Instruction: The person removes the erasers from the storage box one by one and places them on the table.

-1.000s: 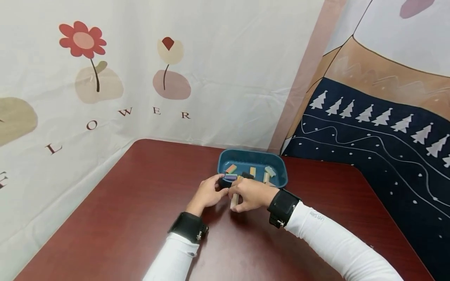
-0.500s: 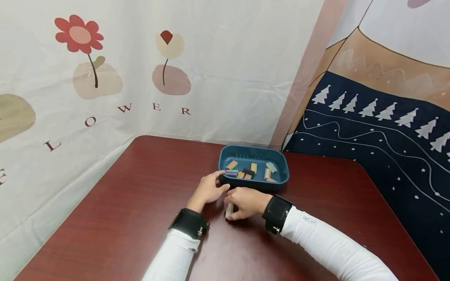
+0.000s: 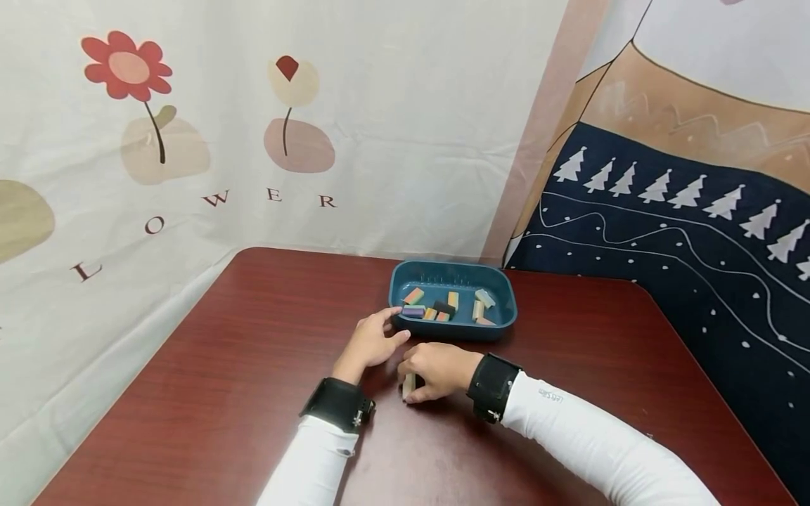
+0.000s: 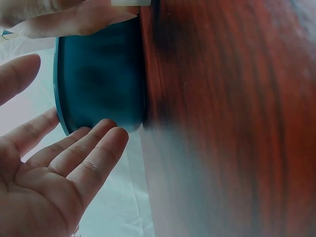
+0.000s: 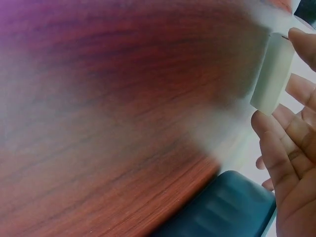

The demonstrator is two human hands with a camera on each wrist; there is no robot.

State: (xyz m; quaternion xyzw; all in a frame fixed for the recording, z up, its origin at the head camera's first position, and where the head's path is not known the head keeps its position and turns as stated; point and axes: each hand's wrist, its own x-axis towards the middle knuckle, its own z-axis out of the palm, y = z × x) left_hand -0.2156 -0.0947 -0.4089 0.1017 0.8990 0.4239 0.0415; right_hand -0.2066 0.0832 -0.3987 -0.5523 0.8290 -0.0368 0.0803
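Note:
My right hand (image 3: 441, 368) pinches a small pale, whitish-green block (image 5: 273, 74) by its two ends, thumb at one and fingertips at the other. The block is held low over the table, in front of the blue tray (image 3: 468, 330). In the head view only part of this pale block (image 3: 408, 386) shows between the fingers. My left hand (image 3: 368, 344) has its fingers extended against the tray's left end, thumb apart. In the left wrist view the fingertips (image 4: 111, 129) lie along the tray wall (image 4: 101, 84). Inside the tray sits a purple block (image 3: 413, 311) near those fingers.
Several more small blocks lie in the tray, among them a black block (image 3: 444, 308), a yellow block (image 3: 453, 300) and an orange-and-green block (image 3: 414, 296). The tray stands near the back edge of the red-brown table (image 3: 253, 365). A printed curtain (image 3: 405, 140) hangs behind.
My right hand has drawn back from the tray toward me and slightly left, carrying the pale block. The tray's front blocks are uncovered. My left hand stays at the tray's left end.

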